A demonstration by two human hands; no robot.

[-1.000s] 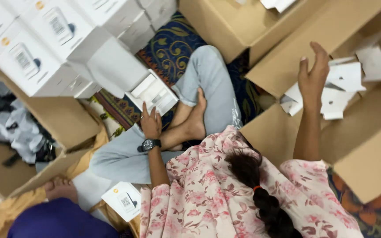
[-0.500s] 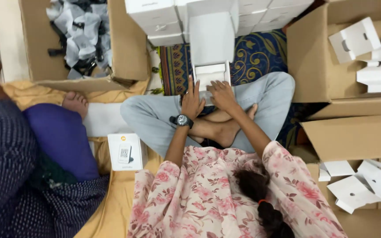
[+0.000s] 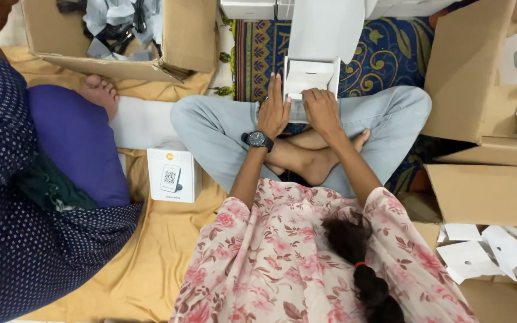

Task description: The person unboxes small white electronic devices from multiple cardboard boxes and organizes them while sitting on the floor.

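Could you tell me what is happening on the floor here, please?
A person sitting cross-legged has both hands on a small open white box resting at their knees: left hand along its left side, right hand at its near edge. A closed white box lies beside them, and another person's foot is nearby.

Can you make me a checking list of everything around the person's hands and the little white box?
Surface: patterned blue rug and a yellow cloth on the floor.
Job's things: open white box with a raised lid, on the lap.
Clutter: small white box on the cloth; white card inserts; brown cartons.
Hands: left hand and right hand both rest on the open white box's front edge.
Cables: dark items in a carton, too unclear to tell.
Surroundings: another person in dark blue sits alongside.
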